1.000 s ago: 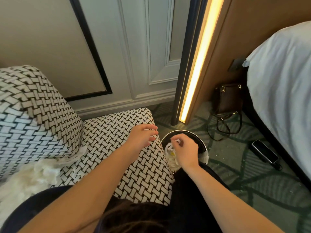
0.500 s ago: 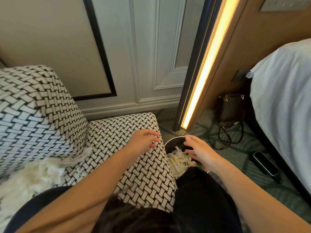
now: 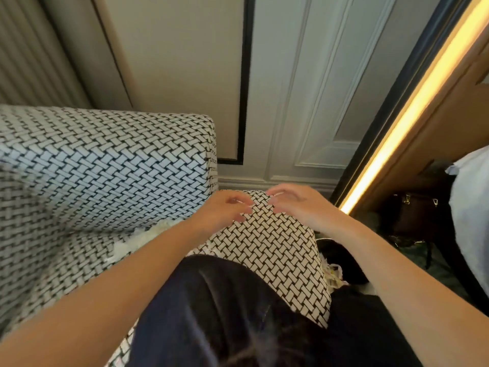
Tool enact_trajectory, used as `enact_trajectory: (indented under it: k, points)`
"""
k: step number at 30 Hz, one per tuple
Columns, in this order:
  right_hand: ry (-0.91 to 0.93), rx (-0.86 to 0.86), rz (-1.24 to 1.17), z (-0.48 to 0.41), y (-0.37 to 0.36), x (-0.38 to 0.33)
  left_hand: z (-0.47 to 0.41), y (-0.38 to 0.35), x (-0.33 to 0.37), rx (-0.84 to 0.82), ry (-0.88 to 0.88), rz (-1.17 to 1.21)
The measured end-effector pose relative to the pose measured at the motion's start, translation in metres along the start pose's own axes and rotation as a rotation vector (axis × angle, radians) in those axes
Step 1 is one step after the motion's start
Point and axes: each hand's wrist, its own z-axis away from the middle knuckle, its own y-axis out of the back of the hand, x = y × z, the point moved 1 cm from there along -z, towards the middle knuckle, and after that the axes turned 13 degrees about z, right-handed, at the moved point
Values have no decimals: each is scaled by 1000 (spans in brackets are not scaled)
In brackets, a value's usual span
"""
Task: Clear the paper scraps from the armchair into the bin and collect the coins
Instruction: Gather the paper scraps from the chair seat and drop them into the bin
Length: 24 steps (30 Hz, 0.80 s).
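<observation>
On the armchair [image 3: 105, 160], clearing part done
Scraps [image 3: 334, 274] in the bin [image 3: 344, 256], a paper heap [image 3: 148, 234] left on the seat (no coins seen); left hand [image 3: 225, 211] and right hand [image 3: 301, 205] hover, fingers loosely curled, empty

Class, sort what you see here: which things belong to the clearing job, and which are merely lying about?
Job in hand: armchair; paper scraps on its seat; bin beside it; left hand and right hand over the seat. No coins show.

Lying about: handbag on the floor; bed.
</observation>
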Motion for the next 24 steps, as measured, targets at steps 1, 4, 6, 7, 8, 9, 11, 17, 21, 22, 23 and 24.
enact_trajectory:
  k: [1, 4, 6, 7, 8, 9, 11, 17, 21, 22, 23, 24]
  points:
    - [40, -4, 33, 0, -6, -15, 9, 12, -1, 7, -16, 3]
    - [157, -49, 128, -2, -27, -60, 32, 52, -9, 57, -37, -9]
    - [220, -96, 184, -6, -47, -87, 45, 81, -19, 114, -37, 2]
    - [237, -114, 203, -8, -56, -96, 49, 92, -24, 140, -33, 5]
    - [250, -134, 218, -10, -65, -103, 54, 102, -29, 170, -28, 9]
    - [262, -156, 227, -14, -78, -112, 60, 114, -35, 205, -21, 20]
    - [263, -199, 226, -21, -102, -128, 70, 138, -49, 271, -3, 45]
    - [227, -223, 341, -39, -159, -146, 91, 172, -90, 385, 92, 126]
    - [221, -194, 523, -51, -188, -147, 98, 177, -112, 451, 142, 193]
    - [246, -174, 582, -53, -194, -148, 100, 177, -118, 469, 158, 221]
    - [277, -147, 638, -55, -196, -149, 101, 176, -122, 480, 174, 242]
    - [312, -142, 703, -56, -199, -150, 103, 176, -127, 490, 191, 256]
